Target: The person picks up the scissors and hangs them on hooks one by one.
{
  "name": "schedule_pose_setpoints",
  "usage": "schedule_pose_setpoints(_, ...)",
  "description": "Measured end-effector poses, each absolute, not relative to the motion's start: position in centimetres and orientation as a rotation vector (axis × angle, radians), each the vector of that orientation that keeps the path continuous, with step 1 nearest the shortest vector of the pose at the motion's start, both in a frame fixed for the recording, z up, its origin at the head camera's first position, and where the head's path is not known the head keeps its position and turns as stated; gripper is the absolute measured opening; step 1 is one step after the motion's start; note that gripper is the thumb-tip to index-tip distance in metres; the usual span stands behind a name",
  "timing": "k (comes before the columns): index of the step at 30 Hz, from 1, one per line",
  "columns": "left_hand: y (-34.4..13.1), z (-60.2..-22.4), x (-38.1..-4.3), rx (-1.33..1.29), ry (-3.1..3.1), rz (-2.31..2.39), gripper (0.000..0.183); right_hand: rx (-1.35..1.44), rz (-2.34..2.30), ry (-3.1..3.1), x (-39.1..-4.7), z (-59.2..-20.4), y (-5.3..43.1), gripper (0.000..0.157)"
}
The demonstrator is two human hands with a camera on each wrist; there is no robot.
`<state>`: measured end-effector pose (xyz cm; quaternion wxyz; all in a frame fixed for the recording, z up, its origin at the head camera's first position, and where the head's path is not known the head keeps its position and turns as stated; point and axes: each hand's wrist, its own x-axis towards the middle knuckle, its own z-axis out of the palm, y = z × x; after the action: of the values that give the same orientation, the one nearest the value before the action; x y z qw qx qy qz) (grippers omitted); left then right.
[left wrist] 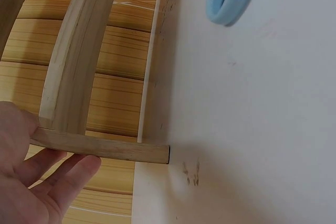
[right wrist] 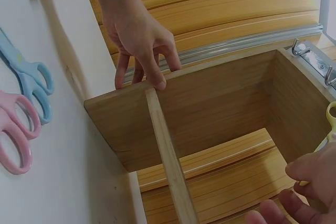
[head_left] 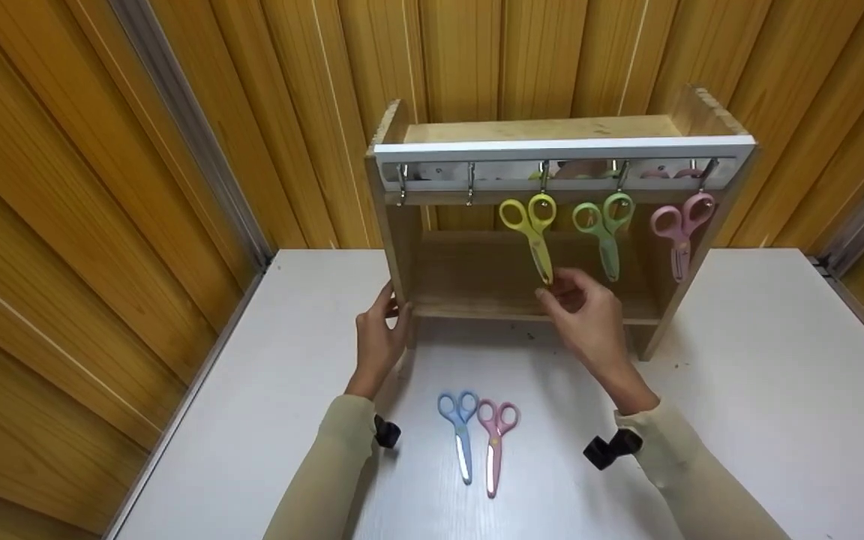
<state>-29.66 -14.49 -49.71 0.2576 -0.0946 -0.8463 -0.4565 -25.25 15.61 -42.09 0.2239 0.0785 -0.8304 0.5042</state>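
Observation:
My left hand (head_left: 379, 341) grips the left side panel of a wooden shelf (head_left: 526, 307), thumb on the inner face and fingers outside. At the tip of the yellow scissors (head_left: 538, 244), my right hand (head_left: 591, 319) pinches the blade end between thumb and index finger. Those scissors hang by one handle loop from a hook on the metal rail (head_left: 439, 172). To their right hang green scissors (head_left: 609, 244) and pink scissors (head_left: 678, 244). The two hooks at the left carry nothing. In the right wrist view, the thumb partly hides the yellow blade.
Blue scissors (head_left: 462, 435) and another pair of pink scissors (head_left: 493, 450) lie side by side on the white table (head_left: 282, 420), between the forearms. Wood-patterned walls (head_left: 252, 112) stand behind the shelf and at both sides.

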Motion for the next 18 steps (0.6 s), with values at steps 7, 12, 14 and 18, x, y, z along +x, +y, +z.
schedule_pose_setpoints(7,-14.4,-49.7,-29.6,-0.240,-2.313,-1.231,0.054,0.246,1.385,-2.424,-24.0,-43.4,15.6,0.048)
schedule_pose_setpoints(12,-14.4,-49.8,-29.6,-0.235,-2.313,-1.227,0.052,0.280,1.314,-2.554,-22.8,-44.4,15.3,0.068)
schedule_pose_setpoints(14,-14.5,-49.8,-29.6,-0.238,-2.312,-1.230,0.052,0.293,1.273,-2.610,-22.3,-44.8,15.1,0.074)
schedule_pose_setpoints(18,-14.5,-49.8,-29.7,-0.246,-2.315,-1.231,0.052,0.322,1.209,-2.678,-21.1,-45.5,14.8,0.080)
